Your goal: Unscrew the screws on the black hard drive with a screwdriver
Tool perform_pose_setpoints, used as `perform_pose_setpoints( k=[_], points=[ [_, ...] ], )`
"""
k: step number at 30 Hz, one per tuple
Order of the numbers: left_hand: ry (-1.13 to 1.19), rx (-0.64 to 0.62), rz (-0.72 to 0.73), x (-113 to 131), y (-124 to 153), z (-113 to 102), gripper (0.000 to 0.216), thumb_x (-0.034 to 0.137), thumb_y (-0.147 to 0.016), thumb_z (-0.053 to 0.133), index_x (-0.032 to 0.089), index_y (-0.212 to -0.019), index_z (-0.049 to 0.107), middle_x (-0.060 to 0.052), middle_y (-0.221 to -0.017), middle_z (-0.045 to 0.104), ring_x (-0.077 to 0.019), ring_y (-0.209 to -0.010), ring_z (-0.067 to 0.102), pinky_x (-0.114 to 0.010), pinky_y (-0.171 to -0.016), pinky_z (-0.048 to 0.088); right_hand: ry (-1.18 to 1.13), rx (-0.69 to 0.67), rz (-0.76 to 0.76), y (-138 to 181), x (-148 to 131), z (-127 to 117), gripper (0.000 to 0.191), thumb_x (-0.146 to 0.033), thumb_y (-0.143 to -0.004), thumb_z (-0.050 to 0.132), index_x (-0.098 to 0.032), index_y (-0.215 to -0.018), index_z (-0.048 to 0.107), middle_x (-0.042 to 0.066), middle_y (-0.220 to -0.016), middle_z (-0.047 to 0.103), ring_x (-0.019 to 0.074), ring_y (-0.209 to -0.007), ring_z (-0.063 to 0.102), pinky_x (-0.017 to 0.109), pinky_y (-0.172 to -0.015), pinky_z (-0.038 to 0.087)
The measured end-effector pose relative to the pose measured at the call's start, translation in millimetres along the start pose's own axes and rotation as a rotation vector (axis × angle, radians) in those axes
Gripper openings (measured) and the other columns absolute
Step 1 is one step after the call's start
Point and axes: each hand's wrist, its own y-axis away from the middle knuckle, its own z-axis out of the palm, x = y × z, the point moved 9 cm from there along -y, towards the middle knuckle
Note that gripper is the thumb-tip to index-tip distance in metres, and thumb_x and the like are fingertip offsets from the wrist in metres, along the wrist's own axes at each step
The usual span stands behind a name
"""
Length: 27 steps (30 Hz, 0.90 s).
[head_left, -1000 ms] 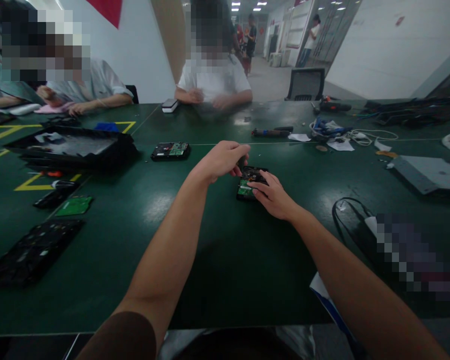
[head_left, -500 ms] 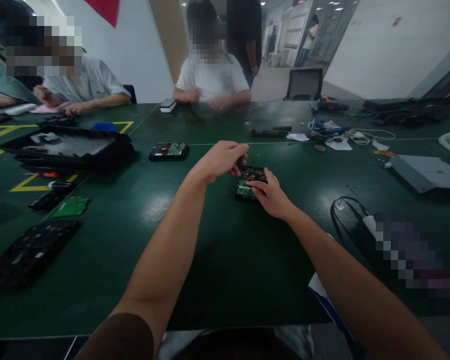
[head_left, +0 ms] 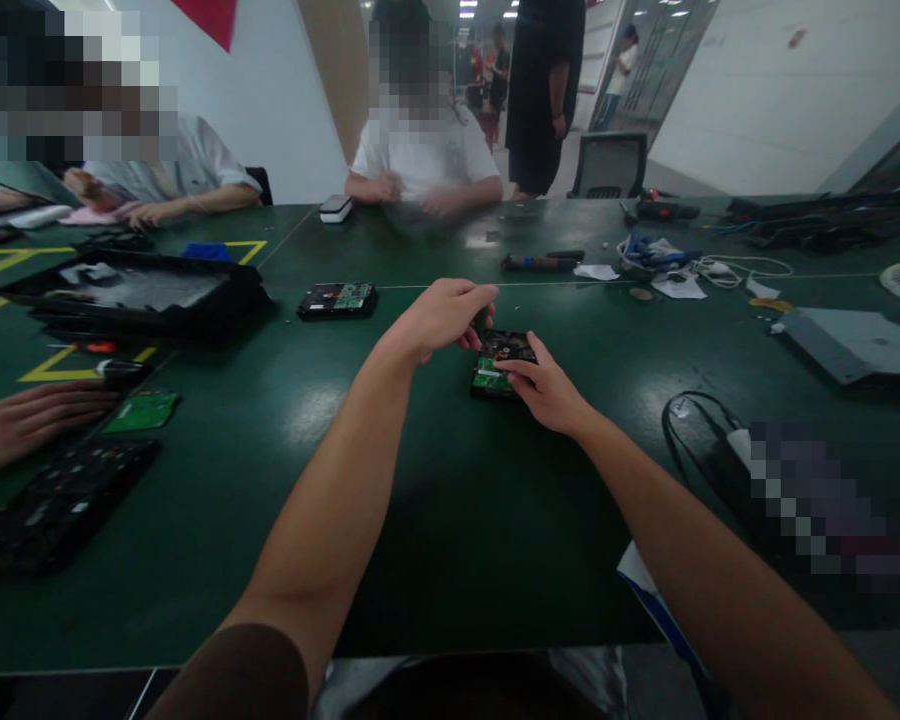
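Note:
In front of me on the green table lies a hard drive [head_left: 490, 376], black with a green circuit board on its near side. My right hand [head_left: 546, 385] grips it from the right, thumb and fingers along its edges. Above its far left corner, my left hand [head_left: 454, 315] is closed around a dark, upright screwdriver [head_left: 481, 322]. The fingers cover most of that tool, and its tip cannot be made out.
A similar hard drive [head_left: 337, 299] lies to the left, beyond it a black tray [head_left: 217, 290]. At far left, another person's hand [head_left: 37, 415] rests near a green circuit board [head_left: 144, 410] and a black panel [head_left: 67, 500]. Rightward are cables [head_left: 664, 255] and a grey metal case [head_left: 855, 345].
Another person's hand has come in from the left edge, beside the green board. A standing person in the background has shifted right. My hands have hardly moved.

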Motion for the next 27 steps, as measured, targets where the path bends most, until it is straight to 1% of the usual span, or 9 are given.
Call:
perform_pose_setpoints(
  k=[4,7,14,20,23,27],
  points=[
    [0.004,-0.002,0.008,-1.1,-0.8,-0.1,0.031,0.038,-0.108,0.054,0.017,-0.088,0.066,-0.005,-0.086,0.074,-0.0091,-0.054,0.065,-0.023,-0.051,0.049,0.013,-0.002,0.003,0.0,2.6,2.3,0.038,-0.032,-0.106,0.054,-0.032,-0.137,0.076,0.002,-0.182,0.018,0.0378,-0.168,0.016,0.066,-0.132,0.024],
    [0.014,-0.007,0.024,-1.6,-1.7,0.6,0.033,0.040,-0.108,0.055,0.016,-0.088,0.065,-0.005,-0.086,0.073,-0.0094,-0.055,0.065,-0.023,-0.051,0.049,0.029,-0.005,0.008,0.4,2.2,3.3,0.039,-0.030,-0.107,0.052,-0.032,-0.138,0.075,0.003,-0.182,0.018,0.0373,-0.167,0.018,0.065,-0.132,0.023],
    [0.017,0.006,0.017,-5.9,-4.0,-0.1,0.036,0.048,-0.108,0.057,0.017,-0.089,0.063,-0.004,-0.084,0.072,-0.0089,-0.055,0.066,-0.022,-0.053,0.050,0.018,0.008,0.000,0.9,-2.2,1.4,0.038,-0.032,-0.106,0.054,-0.030,-0.137,0.076,0.006,-0.181,0.023,0.0357,-0.167,0.019,0.063,-0.131,0.026],
    [0.013,-0.011,0.032,-5.7,-4.1,2.1,0.037,0.050,-0.107,0.059,0.018,-0.088,0.060,-0.005,-0.086,0.070,-0.0099,-0.056,0.068,-0.024,-0.053,0.052,0.009,0.010,-0.001,1.1,-1.8,-0.6,0.037,-0.033,-0.105,0.056,-0.030,-0.136,0.076,0.005,-0.181,0.020,0.0371,-0.167,0.019,0.062,-0.132,0.028],
    [0.032,-0.005,0.028,-5.7,-3.3,3.2,0.035,0.048,-0.108,0.058,0.018,-0.089,0.059,-0.004,-0.085,0.069,-0.0098,-0.056,0.068,-0.023,-0.053,0.052,0.015,-0.025,-0.003,1.0,-2.2,1.3,0.039,-0.031,-0.106,0.055,-0.031,-0.139,0.075,0.003,-0.182,0.017,0.0375,-0.168,0.016,0.062,-0.133,0.025],
    [0.052,-0.017,-0.020,-8.8,-2.4,5.4,0.030,0.041,-0.109,0.054,0.018,-0.090,0.061,-0.003,-0.082,0.069,-0.0098,-0.054,0.067,-0.022,-0.051,0.051,0.026,-0.043,-0.010,1.6,-3.2,2.1,0.040,-0.032,-0.107,0.053,-0.033,-0.141,0.074,0.003,-0.183,0.017,0.0385,-0.168,0.014,0.067,-0.132,0.023]
  ],
)
